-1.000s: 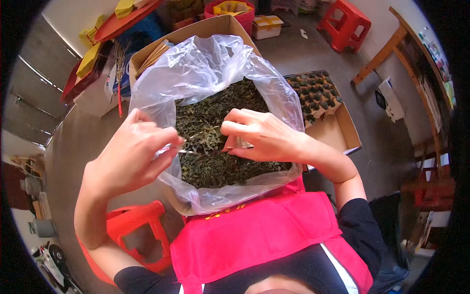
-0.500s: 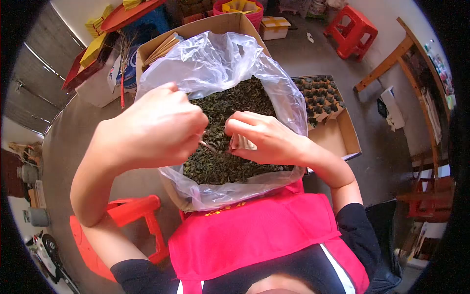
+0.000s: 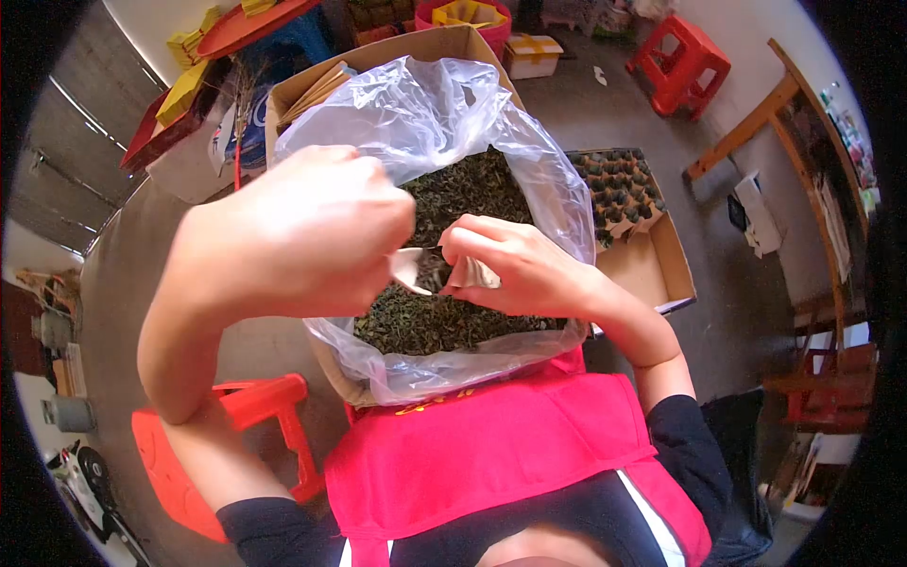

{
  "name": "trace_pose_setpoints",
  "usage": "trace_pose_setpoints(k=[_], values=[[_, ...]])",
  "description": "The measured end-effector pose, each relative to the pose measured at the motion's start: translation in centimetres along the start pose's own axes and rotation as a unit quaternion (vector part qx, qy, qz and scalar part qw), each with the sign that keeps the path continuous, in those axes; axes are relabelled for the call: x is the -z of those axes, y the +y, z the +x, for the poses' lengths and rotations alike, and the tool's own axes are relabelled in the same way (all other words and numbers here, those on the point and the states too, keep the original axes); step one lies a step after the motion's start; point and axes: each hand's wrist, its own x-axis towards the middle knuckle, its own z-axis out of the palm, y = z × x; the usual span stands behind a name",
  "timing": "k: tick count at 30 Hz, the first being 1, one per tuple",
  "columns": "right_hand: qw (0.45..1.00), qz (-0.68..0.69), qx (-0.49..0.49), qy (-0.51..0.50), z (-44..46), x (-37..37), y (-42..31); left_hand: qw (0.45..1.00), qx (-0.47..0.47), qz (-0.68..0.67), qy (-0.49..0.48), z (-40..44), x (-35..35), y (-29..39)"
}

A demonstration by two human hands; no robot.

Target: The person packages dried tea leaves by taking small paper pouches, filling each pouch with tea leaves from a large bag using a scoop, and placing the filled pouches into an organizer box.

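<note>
My left hand (image 3: 300,234), slightly blurred, is closed with its back to me over the left side of the box. A pale, curved, paper-like strip (image 3: 411,271) sticks out from under its fingers. Facing it, my right hand (image 3: 520,266) pinches a pale folded piece that looks like paper (image 3: 477,274) between thumb and fingers. The two pale pieces come close to each other; whether they join I cannot tell. Beneath both hands, dark dried leaves (image 3: 472,326) fill a clear plastic bag (image 3: 392,128) that lines a cardboard box (image 3: 444,42).
To the right, a shallow carton (image 3: 661,255) holds rows of small dark-topped pieces (image 3: 619,189). Brown flat paper pieces (image 3: 316,90) stand in the box's far left corner. Red stools (image 3: 680,66) and an orange stool (image 3: 179,472) are around, with a wooden frame (image 3: 746,128) at right.
My left hand has moved slightly right and toward the camera, and more of the pale strip shows beside it. My right hand has stayed almost in place.
</note>
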Motion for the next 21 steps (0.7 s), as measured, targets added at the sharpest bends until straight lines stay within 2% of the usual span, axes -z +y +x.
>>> trace_pose_setpoints(k=[5, 8, 12, 15, 19, 21], values=[[1.0, 0.0, -0.007, 0.006, -0.1, 0.2, -0.2, 0.998, -0.044, 0.02, 0.032, 1.5, -1.1, 0.3], [1.0, 0.004, -0.022, 0.005, -0.3, 0.2, 0.0, 1.0, -0.003, 0.004, 0.019, 0.3, -0.4, -0.2], [1.0, -0.015, -0.019, 0.01, -0.3, 0.1, 0.0, 0.999, 0.0, 0.018, 0.039, -1.0, 0.3, -0.4], [0.999, -0.015, -0.027, 0.011, -0.7, 0.3, 0.0, 0.998, -0.031, -0.005, 0.045, 0.3, -1.1, -0.4], [0.999, -0.013, -0.023, 0.033, -1.0, 0.3, 0.1, 0.997, -0.016, -0.035, 0.06, 0.6, -2.5, -0.8], [0.999, -0.021, -0.016, 0.04, -1.1, 0.4, 0.0, 0.995, -0.03, -0.032, 0.093, -0.2, -2.1, -0.9]])
